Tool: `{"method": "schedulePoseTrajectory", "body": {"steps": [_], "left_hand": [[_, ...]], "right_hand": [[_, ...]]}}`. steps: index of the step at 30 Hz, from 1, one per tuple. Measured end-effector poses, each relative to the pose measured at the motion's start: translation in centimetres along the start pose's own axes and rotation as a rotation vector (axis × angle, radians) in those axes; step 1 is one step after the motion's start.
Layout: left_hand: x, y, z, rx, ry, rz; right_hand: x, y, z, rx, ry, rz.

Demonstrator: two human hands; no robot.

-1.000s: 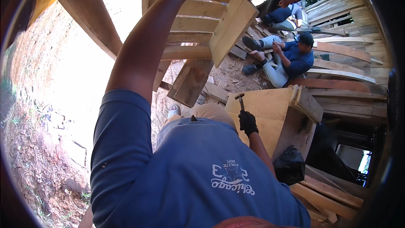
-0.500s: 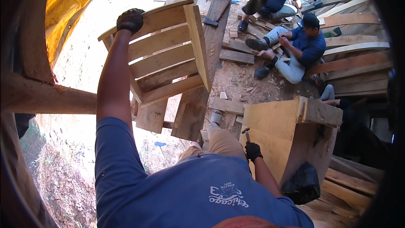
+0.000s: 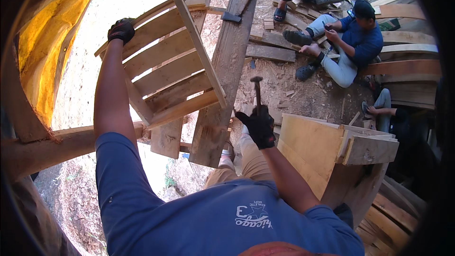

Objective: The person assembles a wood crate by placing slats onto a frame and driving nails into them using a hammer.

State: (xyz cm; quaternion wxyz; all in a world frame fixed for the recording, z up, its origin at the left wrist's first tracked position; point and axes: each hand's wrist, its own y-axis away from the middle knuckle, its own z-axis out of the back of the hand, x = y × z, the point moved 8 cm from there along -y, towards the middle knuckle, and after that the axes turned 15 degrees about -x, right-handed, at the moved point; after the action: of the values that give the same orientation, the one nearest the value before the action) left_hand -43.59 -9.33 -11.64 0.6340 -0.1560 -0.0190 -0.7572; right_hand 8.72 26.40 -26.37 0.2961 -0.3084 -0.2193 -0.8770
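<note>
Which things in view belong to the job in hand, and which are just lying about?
Seemingly in the job:
- frame, in the left grip
- hammer, in the right grip

Seemingly lying about:
- axe-like tool
- scraps
- curved boards

Box: can't tell.

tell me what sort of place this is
Probably an outdoor or half-open woodworking yard: the left hand grips a slatted wooden frame, the right hand holds a hammer, and wood scraps lie near stacked planks.
</note>
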Motion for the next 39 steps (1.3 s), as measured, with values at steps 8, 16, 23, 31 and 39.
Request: {"method": "schedulePoseTrajectory", "body": {"steps": [8, 16, 23, 31, 39], "left_hand": [[-1.7, 1.8, 2.9, 0.052, -0.015, 0.054], [-2.3, 2.7, 0.2, 0.043, 0.003, -0.007], [-8.0, 2.6, -3.8, 0.058, 0.067, -0.065], [-11.4, 3.1, -7.8, 0.006, 0.203, -0.058], [-11.8, 15.7, -6.5, 0.225, 0.805, -0.094]], "right_hand": [[11.4, -3.6, -8.1, 0.148, 0.028, 0.222], [10.7, -3.2, -7.1, 0.220, 0.038, 0.238], [8.9, -0.6, -4.8, 0.234, 0.048, 0.106], [9.0, -1.1, -5.1, 0.192, -0.008, 0.109], [8.5, -2.1, -6.0, 0.229, 0.037, 0.038]]}}
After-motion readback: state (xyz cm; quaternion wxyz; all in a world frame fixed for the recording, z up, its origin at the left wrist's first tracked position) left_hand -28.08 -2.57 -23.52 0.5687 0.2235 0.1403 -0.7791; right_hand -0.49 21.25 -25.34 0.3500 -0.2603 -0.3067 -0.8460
